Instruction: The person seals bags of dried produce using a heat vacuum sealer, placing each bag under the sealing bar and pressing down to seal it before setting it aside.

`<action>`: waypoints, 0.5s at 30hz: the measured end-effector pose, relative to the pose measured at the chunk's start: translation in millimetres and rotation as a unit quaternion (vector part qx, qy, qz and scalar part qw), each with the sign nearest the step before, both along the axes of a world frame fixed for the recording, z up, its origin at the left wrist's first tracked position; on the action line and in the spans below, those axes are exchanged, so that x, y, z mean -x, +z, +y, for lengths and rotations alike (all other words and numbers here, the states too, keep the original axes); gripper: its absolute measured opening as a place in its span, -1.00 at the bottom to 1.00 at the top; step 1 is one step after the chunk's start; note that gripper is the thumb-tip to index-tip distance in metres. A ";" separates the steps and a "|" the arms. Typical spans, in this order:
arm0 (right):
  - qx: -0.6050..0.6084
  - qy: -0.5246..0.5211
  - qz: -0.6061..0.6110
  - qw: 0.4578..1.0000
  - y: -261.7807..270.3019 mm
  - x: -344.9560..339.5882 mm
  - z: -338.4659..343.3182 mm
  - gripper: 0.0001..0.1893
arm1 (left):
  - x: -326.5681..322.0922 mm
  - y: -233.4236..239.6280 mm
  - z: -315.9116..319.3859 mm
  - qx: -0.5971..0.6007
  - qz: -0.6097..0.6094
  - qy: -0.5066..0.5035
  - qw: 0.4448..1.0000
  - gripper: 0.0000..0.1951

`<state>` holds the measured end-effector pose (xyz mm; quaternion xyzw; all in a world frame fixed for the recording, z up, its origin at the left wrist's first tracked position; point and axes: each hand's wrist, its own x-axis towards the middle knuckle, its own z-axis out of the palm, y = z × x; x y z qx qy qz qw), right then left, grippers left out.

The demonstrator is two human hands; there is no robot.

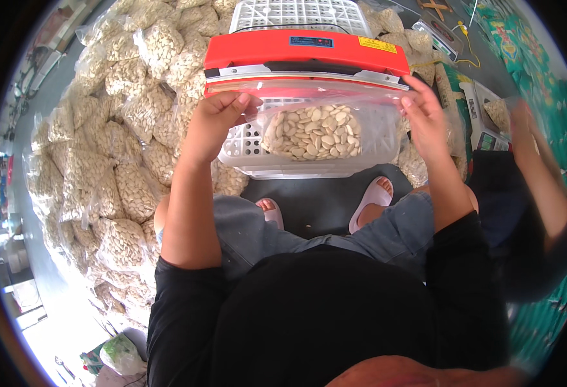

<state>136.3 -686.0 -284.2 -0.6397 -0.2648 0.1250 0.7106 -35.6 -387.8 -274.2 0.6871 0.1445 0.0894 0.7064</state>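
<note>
A clear plastic bag of large, flat, pale beans or seeds [315, 133] lies in front of me with its mouth toward a red bag sealer [264, 48]. My left hand [220, 121] pinches the left corner of the bag's mouth. At the opposite corner, my right hand [426, 118] holds the film between thumb and fingers, its index finger close to the sealer's right end. The film's upper edge stretches along the metal sealing bar [307, 72], and its exact overlap with the bar is hard to tell. Beneath the bag is a white perforated plastic crate [237, 145].
Many filled bags [133, 106] are heaped on the left. Another white crate [302, 14] stands behind the sealer. To the right, a co-worker's blurred arm [540, 159] is beside a digital scale [479, 113] bearing a small bag. Green printed sacks [511, 43] line the far right.
</note>
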 end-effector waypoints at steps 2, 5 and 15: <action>0.059 0.020 0.005 0.998 -6.8 0.9 -2.2 -0.70 | -0.6 1.1 -8.1 -0.028 -0.004 0.026 0.999 -0.74; 0.126 0.030 0.016 0.991 -11.0 7.1 4.6 -0.71 | -0.3 -1.1 -18.4 -0.077 -0.015 0.082 0.994 -0.73; 0.033 -0.125 0.016 0.991 -15.3 16.6 26.3 -0.69 | -19.4 -22.3 -27.4 -0.041 -0.085 0.233 0.968 -0.74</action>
